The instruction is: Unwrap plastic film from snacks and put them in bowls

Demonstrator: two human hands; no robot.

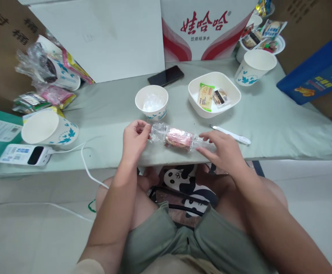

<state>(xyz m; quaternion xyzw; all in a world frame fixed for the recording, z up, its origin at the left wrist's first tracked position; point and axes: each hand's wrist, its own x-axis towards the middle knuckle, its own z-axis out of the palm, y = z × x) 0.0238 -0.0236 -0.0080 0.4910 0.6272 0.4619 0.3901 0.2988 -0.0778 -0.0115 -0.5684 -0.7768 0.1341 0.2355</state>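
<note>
A snack in a clear plastic wrapper with a pink label lies near the front edge of the cloth-covered table. My left hand pinches the crinkled left end of this wrapper between thumb and fingers. At its right end is my right hand, thumb and index finger apart on either side of the loose plastic; whether they touch it is hard to see. Just behind stands a paper bowl with clear plastic inside. A white bowl holds two small wrapped snacks. A slim white cutter rests beyond my right hand.
A black phone lies at the back before white cartons. Paper cups and a blue box stand on the right. On the left are another paper cup, packaged snacks and a white power bank with a cable.
</note>
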